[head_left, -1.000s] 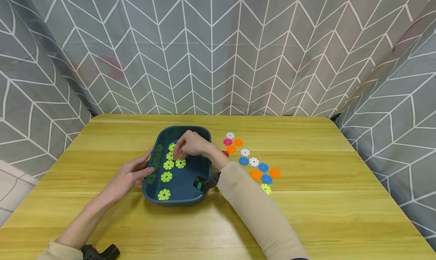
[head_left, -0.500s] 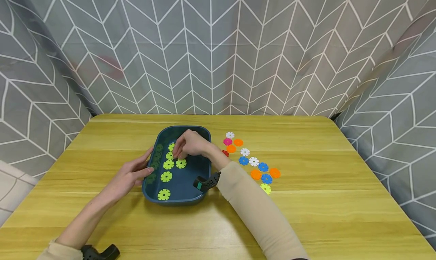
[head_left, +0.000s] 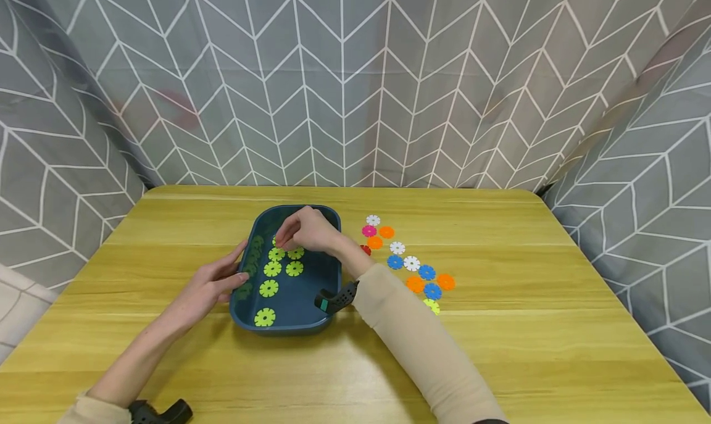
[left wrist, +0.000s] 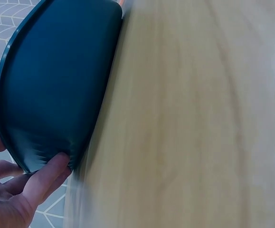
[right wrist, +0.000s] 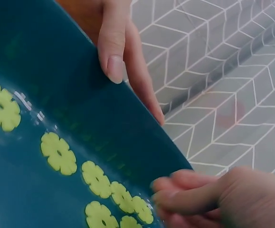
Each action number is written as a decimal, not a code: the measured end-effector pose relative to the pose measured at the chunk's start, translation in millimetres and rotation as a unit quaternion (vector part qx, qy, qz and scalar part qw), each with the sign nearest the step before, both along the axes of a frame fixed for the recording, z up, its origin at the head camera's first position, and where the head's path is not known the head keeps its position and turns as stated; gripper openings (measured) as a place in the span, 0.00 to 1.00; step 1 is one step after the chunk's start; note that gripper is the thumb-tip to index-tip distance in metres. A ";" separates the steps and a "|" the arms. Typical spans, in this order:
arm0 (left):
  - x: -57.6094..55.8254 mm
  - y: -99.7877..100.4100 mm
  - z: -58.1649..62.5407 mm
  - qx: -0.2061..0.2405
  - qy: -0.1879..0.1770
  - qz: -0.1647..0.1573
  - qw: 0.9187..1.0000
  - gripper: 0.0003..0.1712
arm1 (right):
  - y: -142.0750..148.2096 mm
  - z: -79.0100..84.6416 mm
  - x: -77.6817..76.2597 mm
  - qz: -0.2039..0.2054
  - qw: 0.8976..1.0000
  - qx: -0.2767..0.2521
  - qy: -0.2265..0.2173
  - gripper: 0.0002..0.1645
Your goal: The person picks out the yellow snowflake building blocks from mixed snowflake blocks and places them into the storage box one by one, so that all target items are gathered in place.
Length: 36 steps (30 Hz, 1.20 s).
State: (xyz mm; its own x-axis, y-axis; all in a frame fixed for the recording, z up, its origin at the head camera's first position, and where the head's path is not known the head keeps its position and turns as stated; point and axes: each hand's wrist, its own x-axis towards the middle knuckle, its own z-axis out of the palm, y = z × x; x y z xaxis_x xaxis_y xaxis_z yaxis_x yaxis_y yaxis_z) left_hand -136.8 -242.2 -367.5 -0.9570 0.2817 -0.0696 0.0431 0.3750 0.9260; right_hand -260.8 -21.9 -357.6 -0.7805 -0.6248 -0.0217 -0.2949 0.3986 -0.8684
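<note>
My left hand grips the left rim of a dark blue plastic tub. Its thumb lies over the rim, while fingers press the outer wall in the left wrist view. Inside the tub, yellow-green notched flower discs lie flat in a long row, with a shorter row beside it. Over the far end of these rows is my right hand, fingers curled and fingertips together. In the right wrist view, the right hand is near the farthest discs; whether anything is within its fingers is hidden.
Loose discs in orange, white, blue, pink and red lie on the wooden table right of the tub, such as a blue disc. A yellow-green disc lies nearest me there. A patterned curtain hangs behind the table.
The right hand has lifted slightly and shifted toward the tub's far end. A second disc in the shorter row now shows where the fingers were. The left hand keeps its hold.
</note>
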 end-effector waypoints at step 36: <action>-1.0 1.1 1.9 -0.005 -0.010 0.006 1.000 0.39 | 131.3 -4.9 41.0 -0.117 0.979 -0.161 -0.051 0.14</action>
State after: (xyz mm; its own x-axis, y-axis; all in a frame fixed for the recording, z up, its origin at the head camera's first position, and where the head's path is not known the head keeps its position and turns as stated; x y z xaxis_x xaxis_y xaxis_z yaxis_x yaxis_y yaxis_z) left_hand -137.7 -241.1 -365.6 -0.9589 0.2685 -0.0921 0.0188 0.3839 0.9232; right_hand -219.8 109.4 -362.6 -0.9072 -0.4160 0.0624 -0.1339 0.1450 -0.9803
